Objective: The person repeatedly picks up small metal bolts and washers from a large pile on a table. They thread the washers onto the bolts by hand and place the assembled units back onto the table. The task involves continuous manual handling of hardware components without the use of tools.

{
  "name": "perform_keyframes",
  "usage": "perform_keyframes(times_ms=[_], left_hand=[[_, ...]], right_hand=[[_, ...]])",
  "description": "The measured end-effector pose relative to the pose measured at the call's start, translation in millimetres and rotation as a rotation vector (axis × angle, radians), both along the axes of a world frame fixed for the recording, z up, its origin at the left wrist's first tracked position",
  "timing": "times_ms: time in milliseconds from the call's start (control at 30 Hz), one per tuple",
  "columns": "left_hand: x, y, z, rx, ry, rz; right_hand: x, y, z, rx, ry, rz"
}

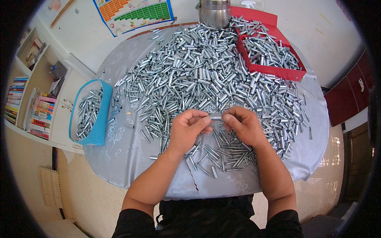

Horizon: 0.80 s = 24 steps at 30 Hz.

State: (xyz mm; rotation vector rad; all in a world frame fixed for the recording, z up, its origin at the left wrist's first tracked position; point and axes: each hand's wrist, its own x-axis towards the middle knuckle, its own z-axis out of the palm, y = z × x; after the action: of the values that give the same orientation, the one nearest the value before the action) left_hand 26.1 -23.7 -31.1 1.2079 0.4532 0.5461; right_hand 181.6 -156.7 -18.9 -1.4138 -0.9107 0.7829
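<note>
Between the two hands, over the near middle of the table, a small silvery metal bolt [215, 118] lies level. My left hand [189, 126] is closed on its left end, thumb against fingers. At the other end my right hand [243, 123] pinches it with thumb and fingertips; whether a nut or sleeve sits there is hidden by the fingers. Behind both hands spreads a big heap of metal sleeves [186, 75]. Loose long bolts [237, 158] lie below the right hand, with small nuts or washers [250, 160] among them.
A round table with a grey patterned cloth [131, 170] carries everything. On the left stands a blue bin [104, 115] of metal parts, at the back right a red box [278, 72] of bolts. A steel pot [214, 14] stands behind the heap. Bookshelves [39, 103] flank the left.
</note>
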Motion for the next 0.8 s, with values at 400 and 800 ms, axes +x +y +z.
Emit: perform_keyframes(times_ms=[400,800], left_hand=[[0.0,0.6,-0.3,-0.02,-0.021,-0.016],[0.2,-3.9,-1.0,0.114,-0.05,-0.021]], right_hand=[[0.6,-1.8,-6.3,-0.005,-0.041,0.039],[4.6,-1.2,-1.9,0.017,0.115,0.059]])
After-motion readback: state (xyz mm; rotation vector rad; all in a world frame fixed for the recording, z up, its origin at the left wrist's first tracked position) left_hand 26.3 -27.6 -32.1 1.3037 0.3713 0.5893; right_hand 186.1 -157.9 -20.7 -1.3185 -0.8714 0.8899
